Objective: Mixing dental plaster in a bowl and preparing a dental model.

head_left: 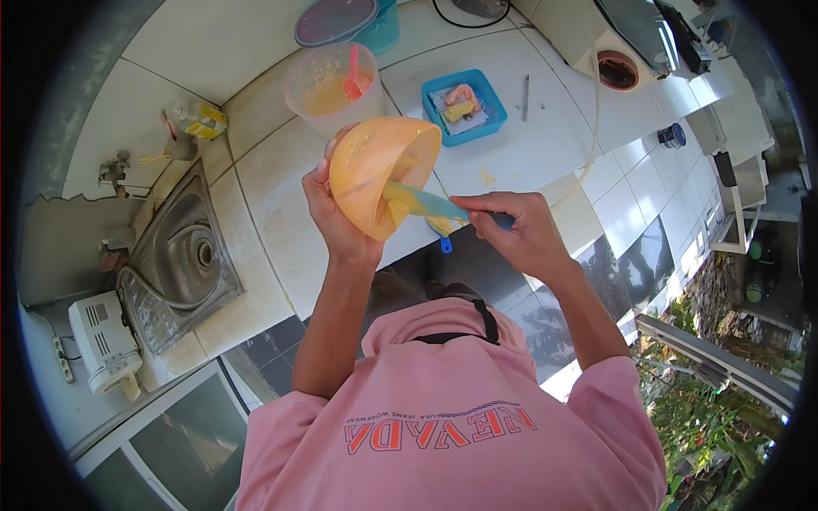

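Observation:
My left hand (341, 223) grips an orange bowl (365, 175), tilted with its mouth toward the right. Fingers of my right hand (521, 228) are closed round the handle of a blue-green spatula (433, 205). The spatula's blade reaches into the bowl, and a soft yellow mass (395, 212) sits against it at the lower rim. Part of the blade's tip is hidden by the bowl and this mass. Just below the spatula, at the counter's edge, shows a small blue handle (446, 245) with yellow smears above it.
Behind the bowl stands a translucent tub (319, 106) with a pink scoop (352, 83) inside. A blue tray (464, 134) holds pink and yellow lumps on paper. A thin grey stick (526, 95) lies on the tiled counter (503, 55). A metal sink (183, 255) is at left.

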`<state>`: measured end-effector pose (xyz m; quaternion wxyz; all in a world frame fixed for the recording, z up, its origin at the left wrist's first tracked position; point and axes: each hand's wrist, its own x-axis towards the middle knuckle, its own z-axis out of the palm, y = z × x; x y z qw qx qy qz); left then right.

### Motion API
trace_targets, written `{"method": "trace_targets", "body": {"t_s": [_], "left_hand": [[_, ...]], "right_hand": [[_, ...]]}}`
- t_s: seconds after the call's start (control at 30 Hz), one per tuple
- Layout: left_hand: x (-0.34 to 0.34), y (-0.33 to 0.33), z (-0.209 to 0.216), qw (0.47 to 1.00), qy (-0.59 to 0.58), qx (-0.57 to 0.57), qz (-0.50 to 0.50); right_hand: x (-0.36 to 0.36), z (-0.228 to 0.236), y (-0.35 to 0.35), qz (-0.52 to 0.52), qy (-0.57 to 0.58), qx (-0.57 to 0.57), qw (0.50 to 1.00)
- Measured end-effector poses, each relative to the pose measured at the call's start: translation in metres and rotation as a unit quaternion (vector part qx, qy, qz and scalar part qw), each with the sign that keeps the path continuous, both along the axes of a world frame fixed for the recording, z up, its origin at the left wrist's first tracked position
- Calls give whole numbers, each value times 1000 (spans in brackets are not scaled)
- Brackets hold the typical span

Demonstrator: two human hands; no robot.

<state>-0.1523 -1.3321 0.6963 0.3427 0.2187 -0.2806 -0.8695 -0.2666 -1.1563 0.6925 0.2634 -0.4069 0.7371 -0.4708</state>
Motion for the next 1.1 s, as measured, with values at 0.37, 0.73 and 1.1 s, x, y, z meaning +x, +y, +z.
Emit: {"method": "trace_targets", "body": {"t_s": [0.37,0.73,1.1], "left_hand": [[30,-21,-55,985,-78,-18,154],[77,-26,-71,976,-104,21,193],[98,-31,-73,971,-108,47,210]], "right_hand": [[40,-83,57,-215,-37,64,974],[71,-107,40,-182,195,-1,964],[62,-101,39,-209,156,33,965]]}}
